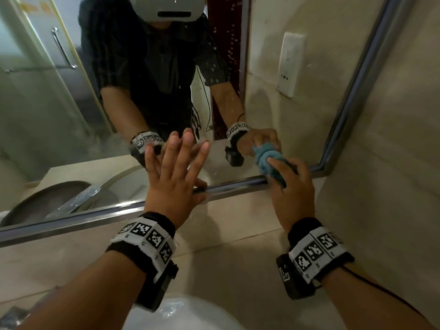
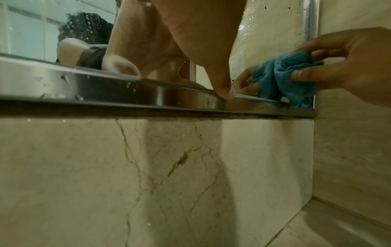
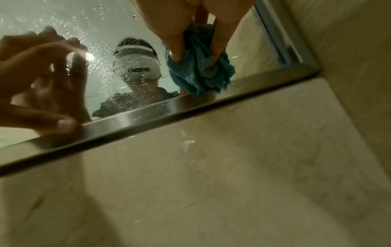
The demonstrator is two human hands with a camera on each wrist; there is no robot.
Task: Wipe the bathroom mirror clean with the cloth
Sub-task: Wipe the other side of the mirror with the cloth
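The mirror (image 1: 71, 103) has a brushed metal frame (image 1: 95, 216), and water droplets speckle its glass (image 3: 95, 33). My left hand (image 1: 176, 163) lies flat on the glass with fingers spread and straight. Its thumb (image 2: 224, 90) touches the lower frame (image 2: 105, 90). My right hand (image 1: 292, 186) grips a bunched blue cloth (image 1: 269, 163) and presses it to the glass in the lower right corner, just above the frame (image 3: 148, 115). In the right wrist view the cloth (image 3: 196, 75) is pinched between my fingers (image 3: 175, 41). Part of the cloth (image 2: 281, 78) hangs over the frame's edge.
Beige marble tile (image 2: 169, 167) runs below the mirror. A side wall (image 1: 392, 163) meets it close on the right. A white basin rim (image 1: 181, 315) sits below my wrists. The glass reflects a socket plate (image 1: 290, 65) and a shower door handle (image 1: 62, 48).
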